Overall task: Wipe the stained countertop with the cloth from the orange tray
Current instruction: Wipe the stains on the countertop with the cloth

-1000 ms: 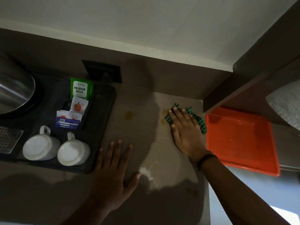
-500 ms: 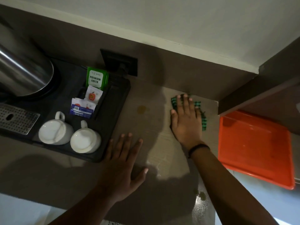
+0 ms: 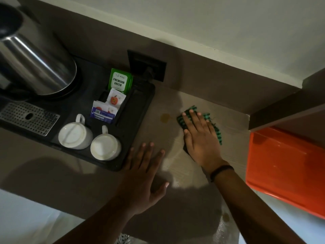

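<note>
My right hand (image 3: 200, 138) lies flat on a green-and-black checked cloth (image 3: 217, 132), pressing it onto the beige countertop (image 3: 232, 138) near the back wall. A yellowish stain (image 3: 165, 118) sits just left of the cloth. Another small stain (image 3: 226, 217) marks the counter near its front edge. My left hand (image 3: 146, 175) rests flat on the counter, fingers spread and holding nothing, beside the black tray's corner. The orange tray (image 3: 288, 173) stands at the right with nothing in it.
A black tray (image 3: 137, 111) on the left holds two upturned white cups (image 3: 75, 136), tea sachets (image 3: 119, 81), a steel kettle (image 3: 35, 59) and a drip grate (image 3: 26, 117). A dark socket plate (image 3: 147, 66) is on the back wall. A brown shelf (image 3: 284, 110) overhangs the orange tray.
My right hand has slid the cloth leftward along the back of the counter toward the yellowish stain. My left hand stays flat. The view has shifted left.
</note>
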